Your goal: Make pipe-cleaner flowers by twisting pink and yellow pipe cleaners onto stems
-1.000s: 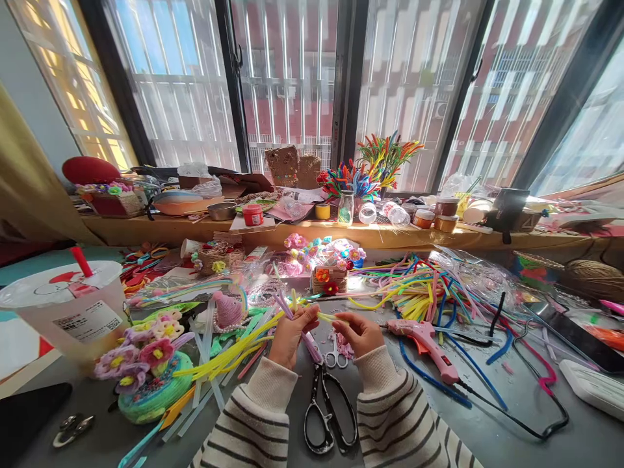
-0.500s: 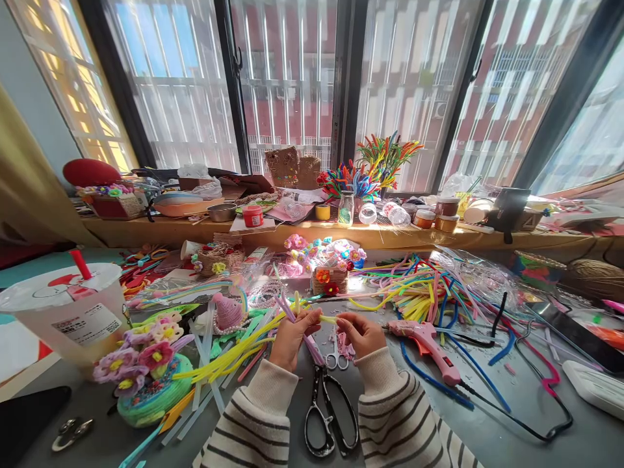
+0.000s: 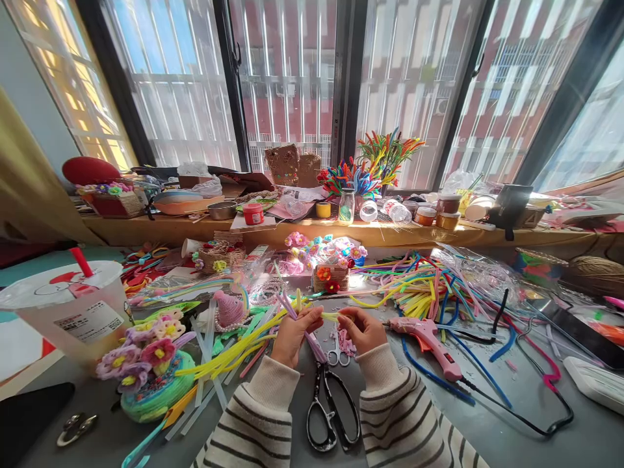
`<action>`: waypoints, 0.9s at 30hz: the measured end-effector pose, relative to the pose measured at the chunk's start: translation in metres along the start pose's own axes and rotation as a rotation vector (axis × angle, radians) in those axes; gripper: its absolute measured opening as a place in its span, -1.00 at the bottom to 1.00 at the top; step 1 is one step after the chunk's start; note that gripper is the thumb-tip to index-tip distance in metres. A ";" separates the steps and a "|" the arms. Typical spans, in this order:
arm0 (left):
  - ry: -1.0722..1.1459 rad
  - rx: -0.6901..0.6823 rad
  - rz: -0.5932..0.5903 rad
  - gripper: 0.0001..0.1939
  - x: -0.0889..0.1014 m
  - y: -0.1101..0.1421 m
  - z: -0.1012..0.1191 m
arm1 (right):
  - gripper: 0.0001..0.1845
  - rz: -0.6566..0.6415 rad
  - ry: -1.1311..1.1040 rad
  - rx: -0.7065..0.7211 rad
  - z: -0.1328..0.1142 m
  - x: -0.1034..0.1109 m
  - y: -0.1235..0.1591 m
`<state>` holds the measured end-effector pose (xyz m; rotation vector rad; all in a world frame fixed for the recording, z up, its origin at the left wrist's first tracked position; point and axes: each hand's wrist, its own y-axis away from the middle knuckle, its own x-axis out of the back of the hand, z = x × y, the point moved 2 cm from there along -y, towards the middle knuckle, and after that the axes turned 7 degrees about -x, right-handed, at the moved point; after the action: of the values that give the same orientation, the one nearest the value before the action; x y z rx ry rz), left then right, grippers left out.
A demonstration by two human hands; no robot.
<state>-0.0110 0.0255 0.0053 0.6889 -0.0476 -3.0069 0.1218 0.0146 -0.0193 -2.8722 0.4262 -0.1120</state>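
A pale yellow pipe cleaner [image 3: 329,316] stretches between my two hands at the middle of the table. My left hand [image 3: 293,335] pinches one end, with thumb and fingers closed. The other end sits between the closed fingertips of my right hand [image 3: 363,331]. Purple pipe cleaners [image 3: 316,348] run beneath my left hand; whether it grips them too I cannot tell. Black-handled scissors [image 3: 322,406] lie between my forearms. Small white-handled scissors [image 3: 338,356] rest just beyond, beside pink scraps. Yellow pipe cleaners [image 3: 229,354] fan out left of my left hand.
A pink glue gun [image 3: 431,344] with a black cord lies on the right. At left stand a drink cup [image 3: 92,318] with a red straw and a green pot of fuzzy flowers [image 3: 160,393]. Coloured pipe cleaners [image 3: 424,292] heap behind; jars [image 3: 447,221] line the sill.
My hands keep nearly the same place and the same hold on the yellow pipe cleaner. The whole view has shifted very slightly.
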 end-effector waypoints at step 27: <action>-0.095 0.019 0.047 -0.81 0.005 -0.002 -0.004 | -0.62 -0.045 -0.303 -0.167 0.006 -0.005 -0.001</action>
<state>-0.0139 0.0271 -0.0003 0.5386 -0.0949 -2.9956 0.1185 0.0187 -0.0252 -2.9916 0.3249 0.3634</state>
